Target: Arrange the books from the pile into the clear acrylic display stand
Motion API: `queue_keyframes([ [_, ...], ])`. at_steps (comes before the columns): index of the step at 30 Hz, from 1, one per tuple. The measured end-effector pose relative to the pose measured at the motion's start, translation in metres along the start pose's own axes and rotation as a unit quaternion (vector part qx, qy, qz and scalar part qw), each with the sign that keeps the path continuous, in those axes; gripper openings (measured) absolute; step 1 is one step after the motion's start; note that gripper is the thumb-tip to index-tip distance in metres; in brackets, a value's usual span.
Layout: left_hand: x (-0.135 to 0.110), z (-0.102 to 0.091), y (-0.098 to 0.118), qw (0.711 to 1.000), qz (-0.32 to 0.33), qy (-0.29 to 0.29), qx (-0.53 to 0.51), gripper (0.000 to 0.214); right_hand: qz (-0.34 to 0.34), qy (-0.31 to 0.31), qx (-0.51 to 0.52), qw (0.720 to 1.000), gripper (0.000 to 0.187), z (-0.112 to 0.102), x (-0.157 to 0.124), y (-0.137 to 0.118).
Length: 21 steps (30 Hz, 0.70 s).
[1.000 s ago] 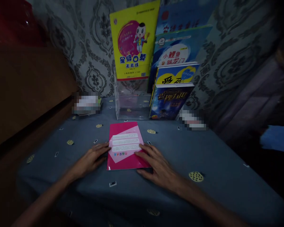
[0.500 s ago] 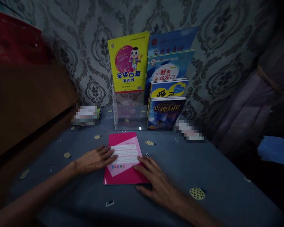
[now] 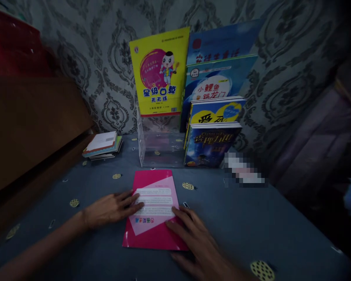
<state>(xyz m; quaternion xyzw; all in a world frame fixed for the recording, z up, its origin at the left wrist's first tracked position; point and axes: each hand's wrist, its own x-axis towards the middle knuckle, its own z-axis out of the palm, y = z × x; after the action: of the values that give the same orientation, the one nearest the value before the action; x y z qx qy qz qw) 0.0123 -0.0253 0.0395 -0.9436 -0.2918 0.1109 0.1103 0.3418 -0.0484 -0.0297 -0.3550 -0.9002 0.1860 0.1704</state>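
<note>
A thin pink book (image 3: 149, 239) lies flat on the table, its printed text upside down to me. My left hand (image 3: 114, 208) rests on its left edge with fingers stretched out over the cover. On the opposite side, my right hand (image 3: 194, 234) lies with spread fingertips on the right edge, its thumb low beside the book. Behind it stands a clear acrylic book rack (image 3: 148, 158). A yellow workbook (image 3: 160, 74) leans in the rack's upper left part, and several books stand in steps on the right, a dark blue book (image 3: 209, 146) in front.
A small stack of books (image 3: 103, 145) lies at the back left beside brown wooden furniture (image 3: 32, 128). A blurred-out item (image 3: 244, 169) lies right of the rack. Patterned wallpaper (image 3: 114, 78) rises behind. The blue tablecloth (image 3: 245, 222) carries pineapple prints.
The view has moved slightly closer, so rack and books appear larger and the pink book sits lower. Both hands stay on the pink book in much the same pose.
</note>
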Motion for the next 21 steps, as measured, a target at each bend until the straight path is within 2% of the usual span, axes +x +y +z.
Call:
queue_keyframes([
  [6, 0.012, -0.019, -0.001, 0.999, 0.035, 0.028, -0.005, 0.056, -0.018, -0.026, 0.008, 0.999, 0.061, -0.008, 0.006, 0.013],
  [11, 0.023, -0.021, -0.007, 0.996, 0.088, 0.025, 0.025, 0.054, -0.039, -0.026, 0.007, 0.999, 0.063, -0.009, 0.006, 0.018],
  [15, 0.024, -0.011, -0.015, 0.996, 0.092, 0.015, 0.010, 0.060, -0.046, -0.007, -0.001, 0.999, 0.065, -0.011, 0.004, 0.017],
  [18, 0.021, 0.007, -0.020, 0.998, 0.051, 0.028, -0.018, 0.067, -0.036, -0.014, -0.001, 0.999, 0.067, -0.012, 0.005, 0.017],
  [21, 0.024, 0.030, -0.022, 0.996, -0.008, 0.077, -0.052, 0.067, -0.030, -0.032, 0.002, 0.999, 0.070, -0.012, 0.008, 0.016],
])
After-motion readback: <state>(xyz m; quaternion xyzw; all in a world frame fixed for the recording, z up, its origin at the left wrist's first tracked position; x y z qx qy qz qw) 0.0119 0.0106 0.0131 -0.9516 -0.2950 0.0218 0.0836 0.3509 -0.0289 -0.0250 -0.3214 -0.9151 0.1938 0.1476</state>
